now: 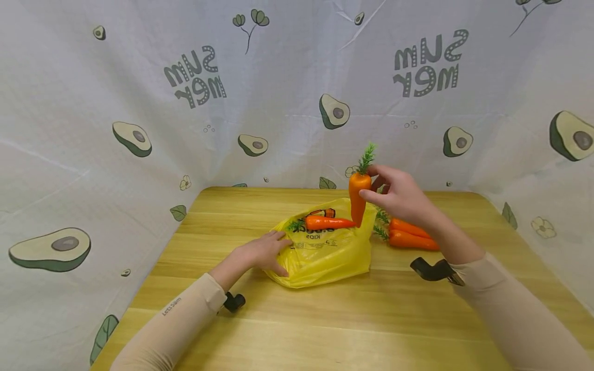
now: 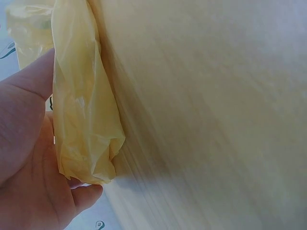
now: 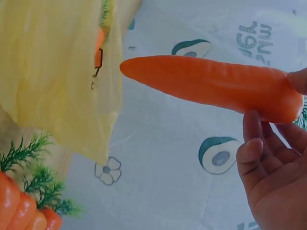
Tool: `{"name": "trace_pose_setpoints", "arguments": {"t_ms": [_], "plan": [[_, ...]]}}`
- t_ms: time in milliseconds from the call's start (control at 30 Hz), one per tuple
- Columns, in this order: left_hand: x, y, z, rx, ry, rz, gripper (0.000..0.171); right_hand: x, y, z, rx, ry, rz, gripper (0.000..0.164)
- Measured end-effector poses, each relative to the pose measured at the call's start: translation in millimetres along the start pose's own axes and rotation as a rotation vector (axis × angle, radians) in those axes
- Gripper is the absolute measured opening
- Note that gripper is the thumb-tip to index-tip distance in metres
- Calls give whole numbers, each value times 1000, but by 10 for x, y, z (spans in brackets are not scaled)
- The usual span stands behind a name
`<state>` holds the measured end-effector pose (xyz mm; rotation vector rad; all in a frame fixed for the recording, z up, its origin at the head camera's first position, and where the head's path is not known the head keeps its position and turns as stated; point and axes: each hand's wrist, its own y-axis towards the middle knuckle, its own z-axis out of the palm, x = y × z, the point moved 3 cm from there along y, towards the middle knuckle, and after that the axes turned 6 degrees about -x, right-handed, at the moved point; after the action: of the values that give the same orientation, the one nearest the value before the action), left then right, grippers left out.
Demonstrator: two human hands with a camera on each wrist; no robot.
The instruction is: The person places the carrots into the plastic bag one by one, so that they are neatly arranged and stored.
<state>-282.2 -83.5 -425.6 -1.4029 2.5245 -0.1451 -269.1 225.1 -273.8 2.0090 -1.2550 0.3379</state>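
Note:
A yellow plastic bag (image 1: 320, 265) lies on the table with its mouth spread. Inside it an orange-red carrot (image 1: 327, 222) lies sideways, leaves to the left. At the bag's left edge my left hand (image 1: 262, 252) holds the rim; in the left wrist view a fold of yellow plastic (image 2: 84, 110) hides part of the fingers. My right hand (image 1: 399, 193) pinches another orange carrot (image 1: 359, 190) near its leafy top. This carrot hangs tip down over the bag's right side. The right wrist view shows the held carrot (image 3: 211, 86) between thumb and fingers, its tip close to the plastic.
More carrots (image 1: 410, 237) lie together on the table right of the bag, leaves towards it. The wooden table (image 1: 325, 324) ends at a pale cloth (image 1: 287, 67) printed with avocados. Each wrist wears a black camera mount (image 1: 431, 270).

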Motion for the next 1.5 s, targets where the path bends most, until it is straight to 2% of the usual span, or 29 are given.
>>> {"name": "trace_pose_setpoints", "arguments": {"t_ms": [133, 300, 533, 733, 800, 967, 1033, 1067, 1233, 1300, 1500], "plan": [[5, -5, -4, -1, 3, 0, 94, 45, 79, 87, 18, 62, 33, 44], [3, -11, -11, 2, 1, -3, 94, -18, 151, 314, 85, 159, 63, 39], [5, 7, 3, 6, -3, -4, 94, -116, 196, 648, 157, 300, 166, 39], [-15, -5, -17, 4, -4, -4, 94, -221, 181, 878, 172, 364, 243, 45], [-19, 0, -17, 2, 0, 0, 94, -273, 161, 943, 166, 392, 290, 51], [-17, 16, -6, 0, 14, 7, 93, -382, 103, 1037, 134, 462, 411, 99], [-17, 15, -7, 0, 16, 7, 93, -407, 79, 1049, 120, 447, 430, 112], [-17, 13, -8, 2, 17, 5, 93, -415, 68, 1052, 115, 429, 429, 113], [-12, 4, -9, 6, 16, 1, 93, -418, 22, 1071, 110, 306, 369, 108], [-9, -1, -6, 4, 14, 1, 93, -422, 10, 1086, 116, 283, 350, 99], [-15, -22, -15, 1, 1, 0, 92, -451, -9, 1110, 154, 391, 394, 70]]}}
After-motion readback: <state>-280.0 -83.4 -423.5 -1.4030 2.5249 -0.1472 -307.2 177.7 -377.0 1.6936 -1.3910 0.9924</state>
